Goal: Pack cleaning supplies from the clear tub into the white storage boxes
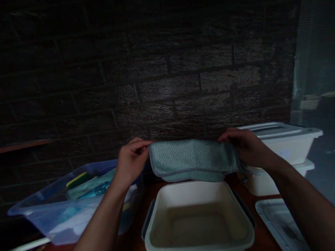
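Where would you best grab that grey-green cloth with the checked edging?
Probably near both upper corners of the grey-green cloth, one hand from each side, as the left hand and right hand hold it now. It hangs limp and wide, so one middle grip would likely let the ends droop.

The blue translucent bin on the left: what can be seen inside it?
The bin holds a yellow-and-green sponge, a pale teal cloth and a blue item I cannot identify. White material shows dimly through its side. The left forearm hides part of the bin.
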A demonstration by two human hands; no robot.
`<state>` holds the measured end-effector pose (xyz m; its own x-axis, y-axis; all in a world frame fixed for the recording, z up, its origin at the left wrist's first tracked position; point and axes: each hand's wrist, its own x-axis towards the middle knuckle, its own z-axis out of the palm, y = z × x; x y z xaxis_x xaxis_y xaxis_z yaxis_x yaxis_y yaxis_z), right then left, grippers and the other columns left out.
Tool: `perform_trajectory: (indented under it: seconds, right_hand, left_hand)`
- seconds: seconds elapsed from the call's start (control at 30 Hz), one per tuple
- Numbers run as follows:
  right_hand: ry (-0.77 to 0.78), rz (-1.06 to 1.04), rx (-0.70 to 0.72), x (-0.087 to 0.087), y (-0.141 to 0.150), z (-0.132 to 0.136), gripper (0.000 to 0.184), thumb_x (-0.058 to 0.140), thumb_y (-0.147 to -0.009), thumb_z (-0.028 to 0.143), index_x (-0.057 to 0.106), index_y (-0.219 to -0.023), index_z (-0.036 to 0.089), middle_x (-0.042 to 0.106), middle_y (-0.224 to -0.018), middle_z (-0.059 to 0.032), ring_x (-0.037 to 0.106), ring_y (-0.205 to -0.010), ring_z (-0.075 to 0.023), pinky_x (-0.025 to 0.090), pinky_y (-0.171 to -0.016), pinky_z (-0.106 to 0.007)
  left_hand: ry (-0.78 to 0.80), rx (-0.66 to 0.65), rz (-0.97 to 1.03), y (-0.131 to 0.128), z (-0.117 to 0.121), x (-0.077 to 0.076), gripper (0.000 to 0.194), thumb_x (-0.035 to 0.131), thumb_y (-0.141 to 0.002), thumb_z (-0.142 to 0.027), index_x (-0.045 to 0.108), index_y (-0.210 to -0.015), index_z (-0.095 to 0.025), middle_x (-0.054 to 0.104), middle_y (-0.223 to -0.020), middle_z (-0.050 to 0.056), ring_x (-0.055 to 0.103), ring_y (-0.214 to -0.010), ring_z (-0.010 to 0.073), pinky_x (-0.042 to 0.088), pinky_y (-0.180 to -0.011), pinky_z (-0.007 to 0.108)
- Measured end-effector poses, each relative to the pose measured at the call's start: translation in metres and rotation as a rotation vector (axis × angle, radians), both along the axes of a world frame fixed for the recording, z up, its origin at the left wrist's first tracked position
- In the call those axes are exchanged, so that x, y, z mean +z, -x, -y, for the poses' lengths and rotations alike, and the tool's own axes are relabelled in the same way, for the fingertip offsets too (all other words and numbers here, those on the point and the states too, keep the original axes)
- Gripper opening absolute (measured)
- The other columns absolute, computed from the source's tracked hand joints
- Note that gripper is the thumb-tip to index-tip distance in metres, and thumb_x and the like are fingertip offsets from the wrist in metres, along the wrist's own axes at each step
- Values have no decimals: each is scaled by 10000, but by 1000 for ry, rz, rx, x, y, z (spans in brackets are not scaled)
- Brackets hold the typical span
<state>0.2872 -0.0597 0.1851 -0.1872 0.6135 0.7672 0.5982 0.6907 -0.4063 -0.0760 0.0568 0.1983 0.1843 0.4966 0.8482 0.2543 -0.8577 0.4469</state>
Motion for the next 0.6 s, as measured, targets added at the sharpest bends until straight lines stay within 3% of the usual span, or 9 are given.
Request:
perform_trajectory:
  seconds: [0.13, 0.23, 0.43, 0.53, 0.6]
  right_hand:
    - [-131, 14, -174, -3, -1, -4, 260, 582, -800, 48, 623, -982, 230, 648, -839, 1, 608, -735, -180, 456, -644, -290]
    - [-94, 16, -240, -7, -4, -7, 248, 600, -805, 67, 579, -979, 242, 631, -775, 19, 581, -666, -173, 436, -592, -283]
    - [97, -197, 26, -10, -6, -13, 235, 647, -861, 97, 593, -1013, 268, 699, -787, 31, 647, -675, -156, 467, -570, -250]
    - [150, -274, 180, -6, -6, -8, 285, 728, -849, 118, 653, -1085, 259, 768, -976, -14, 730, -891, -182, 554, -741, -271]
    - [199, -300, 259, -2, -4, -2, 284, 764, -853, 159, 693, -1112, 251, 772, -1143, -49, 724, -1082, -210, 561, -913, -307]
  left_hand:
    - [124, -24, -31, 2, -2, -3, 222, 693, -831, -228, 844, -991, -197, 638, -542, -29, 558, -516, 123, 414, -509, 200]
    - [206, -105, 24, 2, 1, -3, 233, 720, -831, -237, 833, -1030, -195, 717, -629, -10, 621, -571, 134, 460, -553, 203]
    - [284, -147, 152, -1, 8, 1, 277, 801, -821, -339, 830, -1059, -201, 825, -941, 69, 738, -775, 187, 555, -690, 248]
    - [353, -259, 214, 0, 10, 5, 324, 822, -773, -275, 824, -1089, -205, 827, -1011, 81, 757, -888, 204, 570, -790, 259]
    - [440, -373, 278, 1, 9, 7, 328, 783, -754, -269, 830, -1066, -182, 827, -962, 94, 757, -863, 214, 576, -769, 268]
